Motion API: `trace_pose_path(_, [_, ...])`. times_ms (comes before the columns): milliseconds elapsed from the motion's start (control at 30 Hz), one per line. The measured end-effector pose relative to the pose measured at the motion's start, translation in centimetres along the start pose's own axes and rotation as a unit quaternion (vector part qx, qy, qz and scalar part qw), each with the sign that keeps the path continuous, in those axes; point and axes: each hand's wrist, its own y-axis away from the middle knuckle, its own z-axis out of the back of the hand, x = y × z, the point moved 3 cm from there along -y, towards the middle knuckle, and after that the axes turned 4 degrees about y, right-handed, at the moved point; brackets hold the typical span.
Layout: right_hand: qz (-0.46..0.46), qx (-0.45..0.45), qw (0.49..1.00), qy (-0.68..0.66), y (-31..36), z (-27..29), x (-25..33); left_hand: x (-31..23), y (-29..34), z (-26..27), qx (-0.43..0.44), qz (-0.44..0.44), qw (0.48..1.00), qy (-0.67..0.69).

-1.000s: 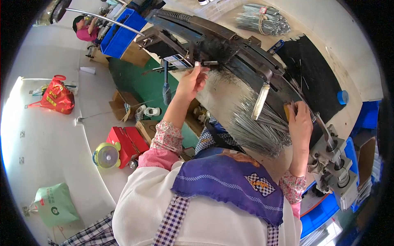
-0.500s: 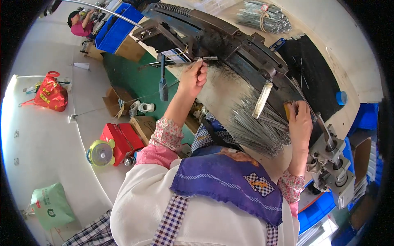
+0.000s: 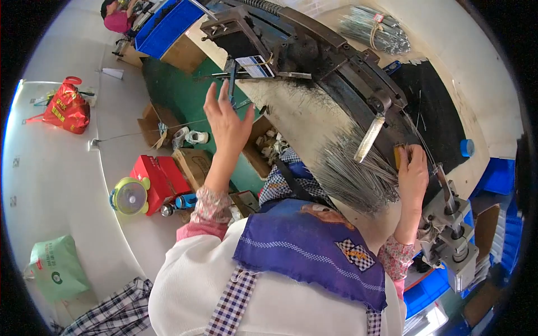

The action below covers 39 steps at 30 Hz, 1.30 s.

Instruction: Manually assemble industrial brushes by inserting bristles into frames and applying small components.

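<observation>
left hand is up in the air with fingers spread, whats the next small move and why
Probably bring the left hand back onto the fan of thin metal wires under the curved machine track. It hangs open and holds nothing, short of the track, while the right hand presses at the wires' far end, so that side looks unattended.

Silvery wire bundle, purple bib

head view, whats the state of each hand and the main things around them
left hand: raised, fingers spread, holding nothing
right hand: resting against the curved machine by the wires; grip unclear
metal wires: fanned out in a row along the curved machine
curved machine: dark, arcs across the bench
red bag: on the floor, handles up
green bag: lying on the floor
</observation>
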Motion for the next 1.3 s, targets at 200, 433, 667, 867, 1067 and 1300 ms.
trace_pose_path(200, [-0.010, 0.008, 1.000, -0.028, 0.2, -0.5, -0.6, 12.3, 1.4, -1.8, 0.270, 0.332, 0.895, -0.126])
trace_pose_path(433, [-0.002, -0.005, 1.000, -0.010, 0.2, -0.3, -0.4, 13.2, 1.6, -2.5, 0.237, 0.331, 0.912, -0.059])
trace_pose_path(667, [-0.004, -0.010, 1.000, 0.001, 0.1, 0.0, -0.3, 2.8, 2.1, -2.6, 0.111, 0.133, 0.984, -0.051])
trace_pose_path(867, [0.015, -0.031, 0.999, -0.039, 0.9, 0.8, 0.3, -2.4, 1.5, -5.0, 0.153, 0.154, 0.941, 0.258])
trace_pose_path(1067, [-0.071, -0.016, 0.995, -0.074, 4.5, 4.8, 3.1, -2.9, -0.5, -10.8, 0.297, 0.514, 0.563, 0.575])
trace_pose_path(1300, [-0.153, -0.095, 0.973, -0.147, 5.8, 10.3, 3.6, -3.5, 0.2, -11.7, 0.198, 0.491, 0.559, 0.638])
